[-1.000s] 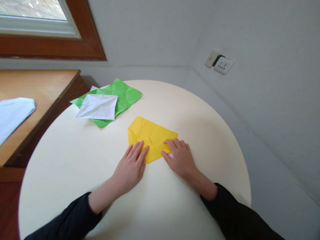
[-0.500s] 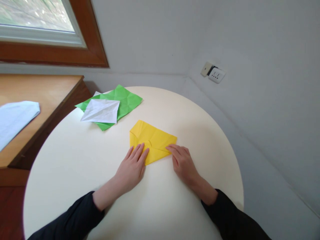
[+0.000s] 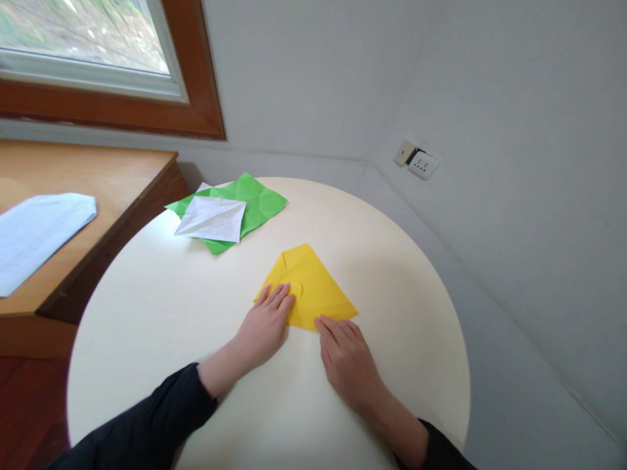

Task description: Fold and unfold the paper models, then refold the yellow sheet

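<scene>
A folded sheet of yellow paper lies on the round white table, with creases and a folded flap on its left side. My left hand rests flat on the paper's lower left part, fingers stretched out and slightly apart. At the near edge, right of centre, the fingertips of my right hand touch the paper; its fingers are extended side by side and the thumb stays off the sheet. Part of the paper is covered by my fingers.
Toward the back left of the table lie a creased green sheet and a white folded paper on top of it. A wooden desk on the left holds a pale blue folded item. A wall socket is at the right.
The yellow paper has turned clockwise, its right corner now nearer me. My right hand has moved down and slightly left along its edge. The view has shifted slightly.
</scene>
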Motion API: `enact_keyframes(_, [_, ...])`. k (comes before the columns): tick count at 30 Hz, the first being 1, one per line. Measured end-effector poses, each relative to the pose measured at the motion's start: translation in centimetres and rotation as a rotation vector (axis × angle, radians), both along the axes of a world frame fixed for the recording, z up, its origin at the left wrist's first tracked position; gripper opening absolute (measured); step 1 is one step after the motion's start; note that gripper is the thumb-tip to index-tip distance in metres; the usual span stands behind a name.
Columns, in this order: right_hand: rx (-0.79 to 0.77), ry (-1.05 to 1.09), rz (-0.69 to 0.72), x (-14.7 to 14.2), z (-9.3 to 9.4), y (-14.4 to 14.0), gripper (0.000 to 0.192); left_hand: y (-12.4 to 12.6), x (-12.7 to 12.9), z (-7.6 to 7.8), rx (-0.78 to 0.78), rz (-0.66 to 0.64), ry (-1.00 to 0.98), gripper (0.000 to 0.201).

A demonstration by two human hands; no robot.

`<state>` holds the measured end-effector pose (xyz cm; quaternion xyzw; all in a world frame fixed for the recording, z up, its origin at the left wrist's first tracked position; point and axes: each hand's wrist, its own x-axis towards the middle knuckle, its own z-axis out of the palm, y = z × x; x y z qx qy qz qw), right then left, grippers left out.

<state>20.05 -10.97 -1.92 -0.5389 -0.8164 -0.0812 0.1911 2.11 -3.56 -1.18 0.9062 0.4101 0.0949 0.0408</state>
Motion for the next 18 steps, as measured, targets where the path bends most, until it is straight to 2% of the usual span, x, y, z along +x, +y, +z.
enact_keyframes(6, [0.004, 0.026, 0.083, -2.2, 0.2, -1.3, 0.034, 0.1, 0.1, -0.6, -0.01, 0.005, -0.078, 0.038])
enact_keyframes(12, [-0.043, 0.048, 0.172, -3.1, 0.6, -1.5, 0.034, 0.5, 0.3, -1.5, 0.0, 0.004, -0.14, 0.033])
enact_keyframes(15, [-0.13, 0.079, 0.264, -2.6, 1.9, -0.8, 0.03, 0.8, 0.1, -1.7, 0.004, -0.017, -0.155, 0.038])
enact_keyframes(18, [-0.284, 0.164, 0.423, -1.3, 3.3, 1.0, 0.025, 1.0, -0.2, -1.7, -0.023, -0.044, -0.164, 0.043])
